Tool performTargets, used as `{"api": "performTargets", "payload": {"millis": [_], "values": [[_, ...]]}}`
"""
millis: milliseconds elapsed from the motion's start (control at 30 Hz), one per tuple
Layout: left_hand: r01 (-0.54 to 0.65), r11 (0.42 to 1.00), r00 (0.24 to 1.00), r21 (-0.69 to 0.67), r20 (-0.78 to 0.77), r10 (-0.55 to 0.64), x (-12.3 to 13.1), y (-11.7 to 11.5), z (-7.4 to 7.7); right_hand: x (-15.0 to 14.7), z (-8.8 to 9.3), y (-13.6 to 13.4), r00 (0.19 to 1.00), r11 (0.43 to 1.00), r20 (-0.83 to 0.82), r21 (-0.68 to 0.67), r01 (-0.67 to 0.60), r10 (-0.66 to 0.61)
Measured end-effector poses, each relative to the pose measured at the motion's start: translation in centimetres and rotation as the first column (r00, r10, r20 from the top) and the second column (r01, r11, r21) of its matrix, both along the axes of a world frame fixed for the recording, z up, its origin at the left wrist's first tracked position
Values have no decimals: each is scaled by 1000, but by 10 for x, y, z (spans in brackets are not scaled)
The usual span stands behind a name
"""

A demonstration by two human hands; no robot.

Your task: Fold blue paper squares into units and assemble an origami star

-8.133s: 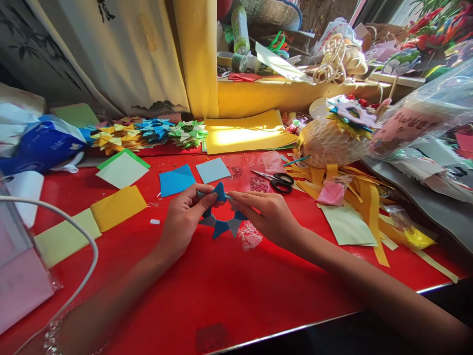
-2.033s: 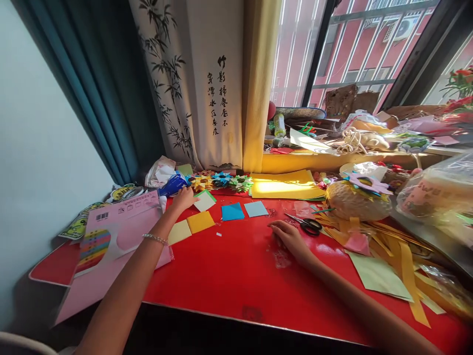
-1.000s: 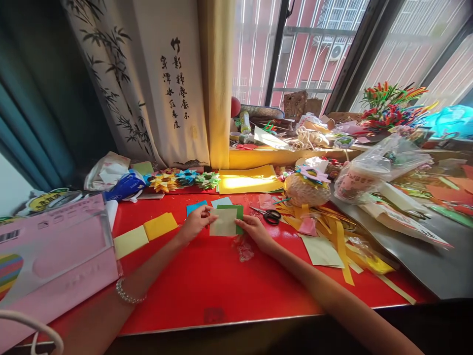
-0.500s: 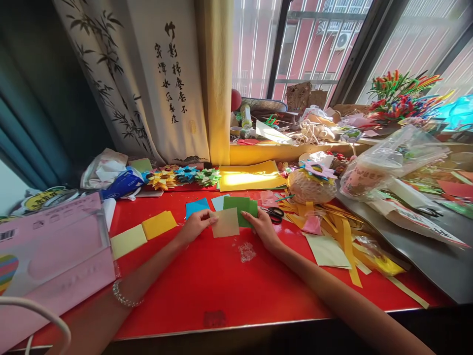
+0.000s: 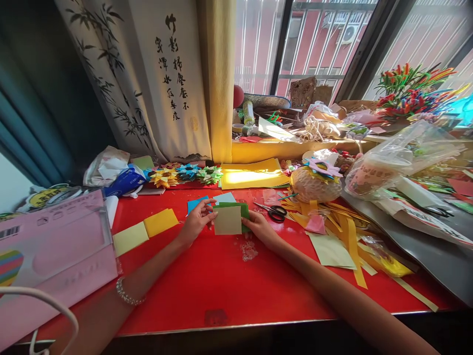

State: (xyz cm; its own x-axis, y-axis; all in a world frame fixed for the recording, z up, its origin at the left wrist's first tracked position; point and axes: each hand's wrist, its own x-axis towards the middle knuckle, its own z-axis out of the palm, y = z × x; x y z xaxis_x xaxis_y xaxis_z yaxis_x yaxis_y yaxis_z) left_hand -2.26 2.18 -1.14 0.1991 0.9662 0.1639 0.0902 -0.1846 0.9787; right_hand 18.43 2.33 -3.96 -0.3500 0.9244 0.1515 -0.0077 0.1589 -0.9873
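Note:
My left hand [image 5: 196, 223] is at the left edge of a pale cream paper square [image 5: 228, 221], its thumb on that edge and its other fingers loosely curled. My right hand [image 5: 261, 229] pinches green paper squares [image 5: 244, 212] by their right side. The cream square lies in front of the green ones and covers most of them. Behind the hands, a blue paper square [image 5: 193, 204] and a light blue paper square [image 5: 224, 198] rest on the red table [image 5: 177, 291]. Black-handled scissors [image 5: 276, 213] lie just beyond my right hand.
Yellow paper [image 5: 161, 223] and pale yellow paper [image 5: 130, 238] lie left, beside a pink folder [image 5: 55, 261]. Folded paper flowers [image 5: 188, 173] line the back. At right are a foam-netted ball [image 5: 316, 186], yellow strips [image 5: 351, 246], pale sheets [image 5: 331, 250] and a bagged cup [image 5: 377, 170].
The cream square has shifted right and now overlaps more of the green squares. My left-hand fingers have spread a little. The scissors show more fully as the view has shifted slightly.

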Motion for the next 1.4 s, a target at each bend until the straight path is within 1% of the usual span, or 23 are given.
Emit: {"api": "performTargets", "payload": {"millis": [67,167,233,367,433,500,700,767,833,900,967,1100,1167,1233,1300,1333,1400], "values": [[16,1000,1000,-9,-12,-16,0,-1,0,0,-1,1,1000,1000,-1,6,-15,15],[27,999,999,-23,-45,-28,-1,-2,-2,0,-1,0,1000,1000,-14,12,5,-5],[11,1000,998,-24,-68,-12,-2,-1,-3,0,-1,0,999,999,-29,13,45,-44],[-60,998,994,-3,-88,59,-6,3,-7,4,0,1,983,985,-73,34,171,-169],[-84,996,992,5,-89,84,-8,6,-8,5,1,2,976,978,-84,44,203,-199],[-89,996,992,6,-86,89,-10,7,-8,5,1,3,981,982,-71,46,182,-179],[-48,999,994,16,-98,49,-5,4,-8,1,2,-1,999,999,46,35,11,-13],[-37,999,993,23,-111,40,-2,1,-9,1,2,-2,997,999,72,46,-20,17],[-36,999,991,31,-126,40,1,-1,-11,1,2,-3,996,998,90,63,-26,20],[-42,998,989,39,-142,47,5,-3,-14,2,1,-2,995,997,98,81,-3,-5],[-40,998,987,38,-156,45,8,-6,-17,3,1,-2,995,994,85,103,48,-57],[23,1000,982,8,-185,-21,11,-7,-23,6,2,0,981,972,16,142,189,-193],[29,1000,982,1,-187,-29,8,-5,-23,8,2,2,966,955,-17,143,259,-260],[-5,1000,985,12,-174,7,3,0,-21,11,2,4,942,931,-58,145,334,-329],[-60,998,987,37,-145,65,-4,5,-16,13,2,6,923,911,-98,148,384,-373],[-90,995,987,53,-126,96,-7,7,-12,13,1,7,922,911,-111,149,385,-372],[-123,989,987,84,-91,131,-11,9,-6,12,0,8,945,936,-110,142,323,-309]]}}
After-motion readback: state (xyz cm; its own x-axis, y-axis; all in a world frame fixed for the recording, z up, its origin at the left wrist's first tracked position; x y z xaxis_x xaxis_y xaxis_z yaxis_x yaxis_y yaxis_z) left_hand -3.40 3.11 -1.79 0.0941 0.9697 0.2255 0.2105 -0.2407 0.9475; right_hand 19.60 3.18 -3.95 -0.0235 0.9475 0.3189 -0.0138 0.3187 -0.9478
